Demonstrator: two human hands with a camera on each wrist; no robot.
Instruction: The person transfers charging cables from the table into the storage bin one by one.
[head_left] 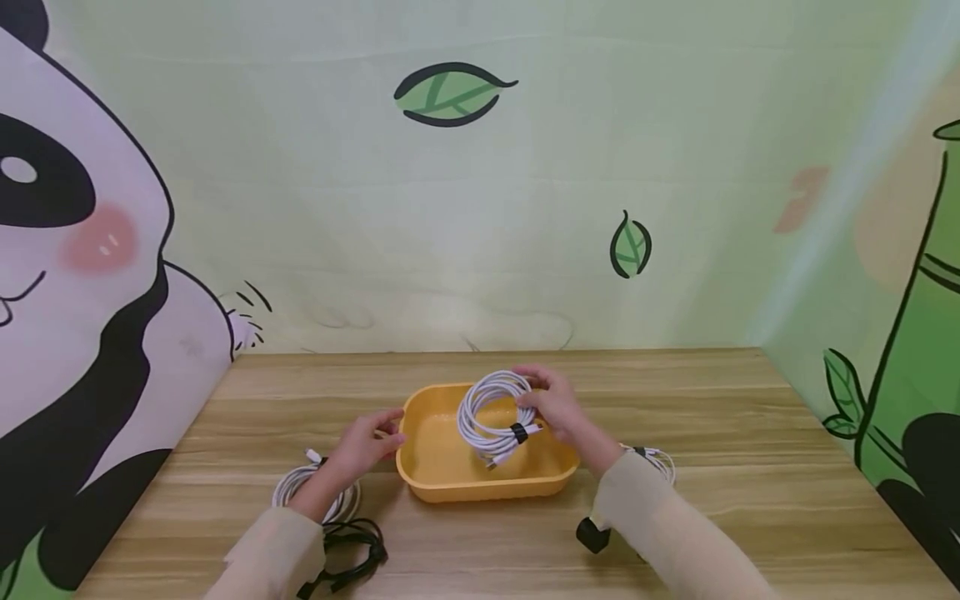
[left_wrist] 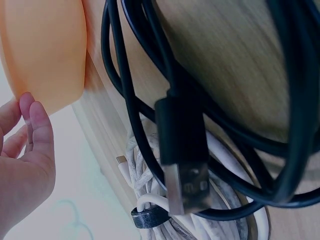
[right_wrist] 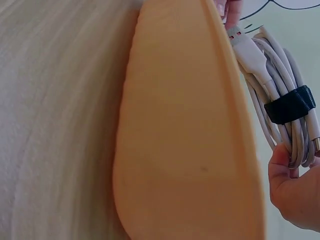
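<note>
My right hand (head_left: 555, 404) holds a coiled white cable (head_left: 489, 421), bound with a black strap, above a yellow plastic tray (head_left: 491, 492). In the right wrist view its thumb and fingers pinch the coil (right_wrist: 280, 75), and a USB plug shows at the upper end. At the tray's left rim is my left hand (head_left: 363, 446), its bent fingertips touching the outer side. Under my left forearm lie another white cable coil (head_left: 348, 504) and a black cable (head_left: 367, 554). The black cable's USB plug (left_wrist: 182, 150) looms large in the left wrist view.
Partly behind my right sleeve lie a white cable (head_left: 660, 462) and a small black block (head_left: 592, 535). The wooden tabletop (head_left: 712, 400) ends at a wall covering printed with a panda (head_left: 82, 250) and leaves.
</note>
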